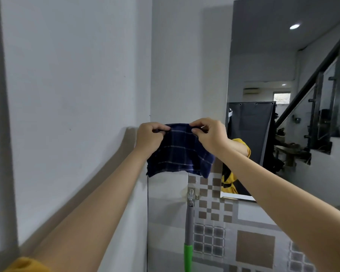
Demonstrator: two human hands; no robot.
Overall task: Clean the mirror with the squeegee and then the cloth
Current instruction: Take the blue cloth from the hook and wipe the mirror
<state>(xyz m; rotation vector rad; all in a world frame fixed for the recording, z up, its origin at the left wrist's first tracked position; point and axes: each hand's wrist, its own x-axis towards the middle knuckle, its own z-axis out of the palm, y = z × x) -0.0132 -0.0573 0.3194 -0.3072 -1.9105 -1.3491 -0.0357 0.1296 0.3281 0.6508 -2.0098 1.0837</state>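
A dark blue checked cloth (180, 152) hangs in front of the wall corner, held up by its top edge. My left hand (150, 137) pinches its upper left corner and my right hand (210, 135) pinches its upper right corner. The mirror (283, 85) is on the wall to the right, just beyond my right hand, reflecting a staircase and a yellow sleeve. A squeegee handle (188, 232), grey with a green grip, hangs from a wall hook (191, 194) below the cloth; its blade is out of view.
White walls meet in a corner behind the cloth. Patterned brown and grey tiles (214, 213) cover the wall below the mirror. A grey vertical frame (0, 134) stands at the far left.
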